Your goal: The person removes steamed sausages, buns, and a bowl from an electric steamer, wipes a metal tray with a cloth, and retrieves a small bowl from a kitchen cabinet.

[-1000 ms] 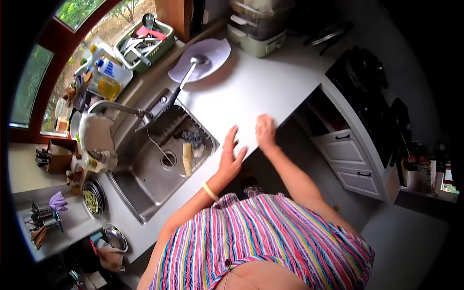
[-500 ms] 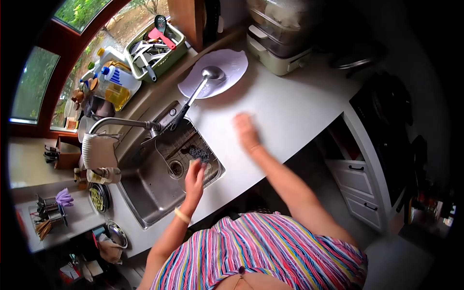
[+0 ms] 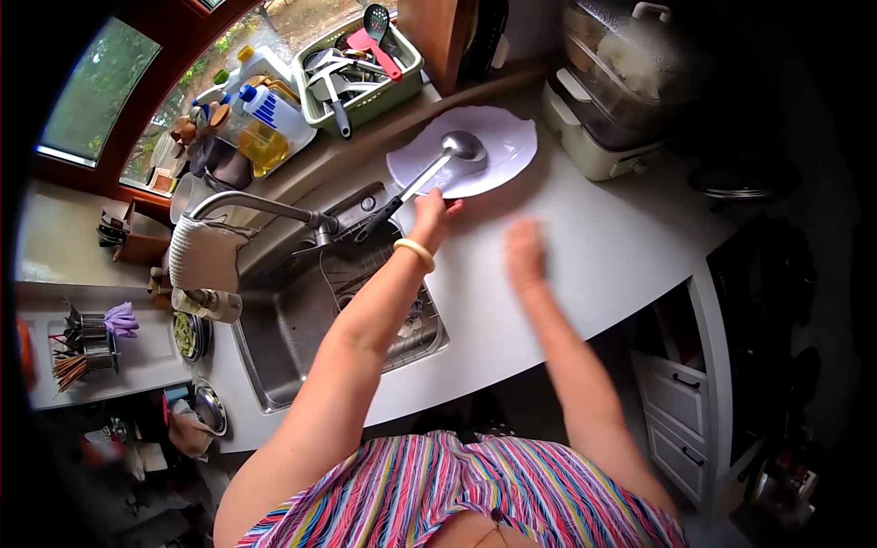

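Note:
A pale lilac plate [image 3: 507,151] with a wavy rim lies on the counter. In it rests the bowl of a metal ladle [image 3: 463,146], its black handle reaching out over the sink corner. My left hand [image 3: 433,222] is at the plate's near rim, beside the ladle handle, fingers apart; whether it touches the rim I cannot tell. Over the counter, to the right and nearer to me, is my right hand [image 3: 525,251], smeared by motion, its fingers unclear. My left forearm partly covers the steel sink [image 3: 292,342] and the wire rack [image 3: 425,342] in it.
A faucet [image 3: 265,203] with a cloth [image 3: 206,258] hung by it arches over the sink. Behind stand a green basket of utensils [image 3: 365,110] and several bottles [image 3: 265,137]. A steamer [image 3: 594,128] is at the back right, beyond the white counter [image 3: 594,237].
My left hand has left the sink and moved up and forward to the plate's rim. My right hand stays over the counter, still blurred. The view has shifted, with the scene sliding right.

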Available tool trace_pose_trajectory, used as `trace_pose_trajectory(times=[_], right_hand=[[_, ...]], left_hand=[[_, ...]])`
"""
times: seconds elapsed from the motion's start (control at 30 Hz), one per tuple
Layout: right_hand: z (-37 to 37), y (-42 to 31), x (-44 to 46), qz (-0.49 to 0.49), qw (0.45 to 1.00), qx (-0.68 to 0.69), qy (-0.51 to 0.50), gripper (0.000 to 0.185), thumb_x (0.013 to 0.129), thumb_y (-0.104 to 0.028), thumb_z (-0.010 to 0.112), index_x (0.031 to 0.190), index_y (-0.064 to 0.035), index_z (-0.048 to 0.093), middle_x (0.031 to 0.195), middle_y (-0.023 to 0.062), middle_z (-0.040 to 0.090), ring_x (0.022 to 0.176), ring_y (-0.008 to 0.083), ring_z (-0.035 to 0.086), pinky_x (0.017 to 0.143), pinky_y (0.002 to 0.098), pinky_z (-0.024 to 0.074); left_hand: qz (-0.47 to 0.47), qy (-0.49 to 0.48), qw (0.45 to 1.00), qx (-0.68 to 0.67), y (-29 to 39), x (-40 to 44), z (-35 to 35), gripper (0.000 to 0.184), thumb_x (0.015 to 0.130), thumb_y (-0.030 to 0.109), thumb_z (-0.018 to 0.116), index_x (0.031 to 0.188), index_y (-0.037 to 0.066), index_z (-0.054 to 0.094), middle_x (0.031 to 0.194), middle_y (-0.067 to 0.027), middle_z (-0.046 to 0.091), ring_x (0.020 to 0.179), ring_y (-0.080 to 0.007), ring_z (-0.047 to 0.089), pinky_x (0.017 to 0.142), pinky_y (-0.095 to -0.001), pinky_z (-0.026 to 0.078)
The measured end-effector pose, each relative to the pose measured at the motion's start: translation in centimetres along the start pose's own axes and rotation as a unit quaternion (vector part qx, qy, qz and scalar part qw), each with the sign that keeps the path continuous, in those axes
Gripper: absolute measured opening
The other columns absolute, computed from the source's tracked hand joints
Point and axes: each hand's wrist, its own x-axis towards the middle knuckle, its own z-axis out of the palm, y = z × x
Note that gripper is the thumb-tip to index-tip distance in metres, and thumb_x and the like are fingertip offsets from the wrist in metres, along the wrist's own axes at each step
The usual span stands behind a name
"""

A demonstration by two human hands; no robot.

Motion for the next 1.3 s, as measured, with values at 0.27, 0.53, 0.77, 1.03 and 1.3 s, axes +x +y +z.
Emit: trace_pose_trajectory(times=[0.27,0.53,0.77,1.03,1.3], right_hand=[[-4.9,8.5,4.1,0.106,0.988,0.069,0.092,0.025,0.081,-0.007,0.054,0.104,0.0017,0.058,0.106,0.0189,0.057,0.099,0.0337,0.053,0.086,0.0382,0.0434],[6.5,-10.8,2.2,0.157,0.882,0.435,-0.09,0.024,0.087,-0.016,0.049,0.107,-0.0029,0.056,0.112,0.0138,0.054,0.106,0.0267,0.049,0.095,0.0351,0.0357],[6.1,0.2,12.3,0.16,0.977,0.13,0.057,0.022,0.089,-0.01,0.042,0.078,-0.0018,0.058,0.076,0.0154,0.058,0.072,0.0296,0.056,0.069,0.039,0.0453],[13.5,-14.9,9.4,-0.224,0.917,0.328,-0.027,0.014,0.08,-0.004,0.049,0.087,-0.0059,0.06,0.093,0.011,0.061,0.093,0.0283,0.055,0.082,0.0357,0.0438],[14.5,4.7,25.2,0.351,0.929,0.07,0.095,0.023,0.08,-0.002,0.047,0.096,-0.0013,0.063,0.097,0.0176,0.062,0.091,0.0303,0.059,0.079,0.0366,0.0473]], left_hand=[[0.003,0.004,0.998,0.068,2.7,-10.1,-10.4,0.022,0.081,0.006,0.038,0.087,-0.008,0.053,0.072,-0.0136,0.059,0.057,-0.02,0.057,0.048,-0.0252,0.049],[0.008,0.105,0.992,0.075,5.2,-23.5,-21.2,0.02,0.079,0.007,0.041,0.087,-0.007,0.053,0.071,-0.0126,0.058,0.05,-0.0185,0.053,0.044,-0.0259,0.045],[0.007,0.195,0.981,0.003,4.4,-31.2,-27.8,0.019,0.08,0.01,0.046,0.09,-0.005,0.053,0.069,-0.0129,0.06,0.051,-0.0208,0.058,0.042,-0.0257,0.048],[0.029,0.205,0.978,-0.02,2.8,-32.4,-29.6,0.017,0.082,0.01,0.045,0.089,-0.004,0.054,0.069,-0.0118,0.06,0.05,-0.0194,0.057,0.043,-0.0261,0.047],[0.037,0.219,0.974,-0.048,1.5,-33.5,-30.5,0.021,0.083,0.01,0.045,0.095,-0.004,0.052,0.072,-0.0113,0.061,0.052,-0.0189,0.058,0.042,-0.0253,0.047]])
